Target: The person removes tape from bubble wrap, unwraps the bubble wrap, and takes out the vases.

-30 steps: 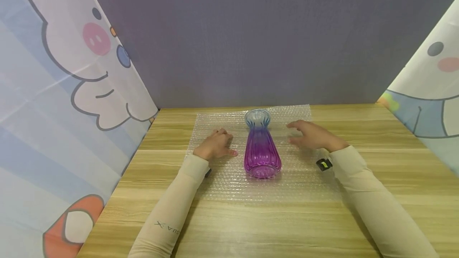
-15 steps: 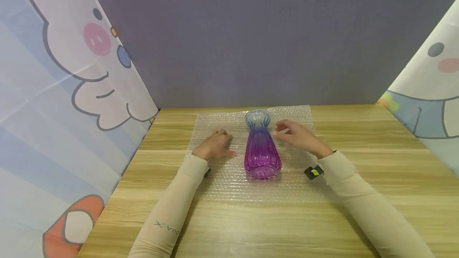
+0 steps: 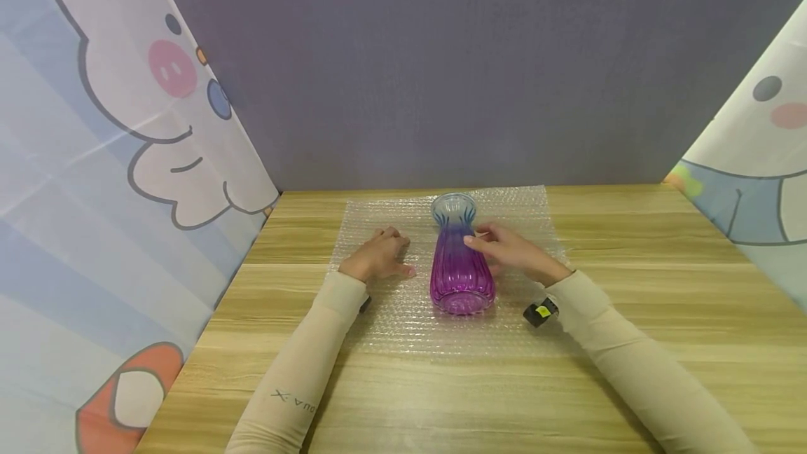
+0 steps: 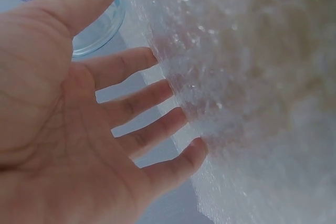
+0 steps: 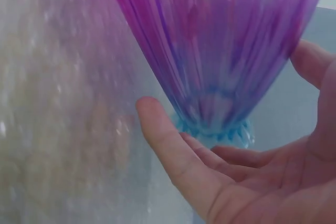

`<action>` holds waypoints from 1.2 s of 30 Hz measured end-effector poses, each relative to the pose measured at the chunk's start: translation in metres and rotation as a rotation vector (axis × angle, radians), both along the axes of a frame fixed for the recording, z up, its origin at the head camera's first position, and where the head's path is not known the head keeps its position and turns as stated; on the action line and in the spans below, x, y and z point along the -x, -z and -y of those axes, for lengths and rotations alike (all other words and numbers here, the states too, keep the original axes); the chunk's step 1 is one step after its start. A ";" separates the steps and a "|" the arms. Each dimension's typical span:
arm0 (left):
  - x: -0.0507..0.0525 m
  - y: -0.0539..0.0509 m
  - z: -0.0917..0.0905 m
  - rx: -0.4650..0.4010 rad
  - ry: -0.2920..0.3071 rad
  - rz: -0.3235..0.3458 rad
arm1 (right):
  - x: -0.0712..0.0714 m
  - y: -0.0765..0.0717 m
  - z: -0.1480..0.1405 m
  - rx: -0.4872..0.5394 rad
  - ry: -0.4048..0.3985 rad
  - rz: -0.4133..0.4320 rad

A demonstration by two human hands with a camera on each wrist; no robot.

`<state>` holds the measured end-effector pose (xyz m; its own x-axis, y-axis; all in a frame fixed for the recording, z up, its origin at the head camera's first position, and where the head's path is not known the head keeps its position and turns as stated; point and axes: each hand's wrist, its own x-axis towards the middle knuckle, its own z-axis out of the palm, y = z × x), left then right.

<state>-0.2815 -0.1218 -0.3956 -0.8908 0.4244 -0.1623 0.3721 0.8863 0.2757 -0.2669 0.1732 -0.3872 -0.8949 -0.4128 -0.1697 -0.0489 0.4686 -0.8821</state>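
A ribbed glass vase [image 3: 460, 265], pale blue at the mouth and purple at the base, lies on a sheet of bubble wrap [image 3: 403, 314], its mouth toward the grey wall. The right hand [image 3: 513, 254] is at the vase's right side, thumb over the upper body; in the right wrist view the fingers of that hand [image 5: 247, 182] curve around the narrow part of the vase [image 5: 215, 51]. Left of the vase, the left hand [image 3: 377, 256] rests on the bubble wrap with fingers spread, its fingertips touching the sheet [image 4: 252, 103] in the left wrist view.
The wooden table [image 3: 441, 405] extends around the bubble wrap. A grey wall [image 3: 416, 69] stands behind it, with cartoon-printed cloths [image 3: 94, 195] on the left and right. Each wrist carries a small dark camera [image 3: 540, 312].
The right hand has moved left from beside the vase onto its side, its thumb now over the glass. The left hand and the vase have stayed in place.
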 end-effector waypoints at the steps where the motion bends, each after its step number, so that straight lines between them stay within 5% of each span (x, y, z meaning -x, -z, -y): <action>1: 0.000 0.000 0.000 -0.001 -0.003 -0.001 | 0.000 0.001 0.001 0.016 -0.001 0.014; 36: 0.002 0.004 -0.002 -0.019 -0.039 -0.011 | 0.001 0.015 0.009 0.203 0.010 0.231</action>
<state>-0.2831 -0.1200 -0.3999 -0.9084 0.3923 -0.1443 0.3406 0.8948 0.2887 -0.2676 0.1639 -0.4026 -0.8462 -0.4506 -0.2842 0.1676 0.2813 -0.9449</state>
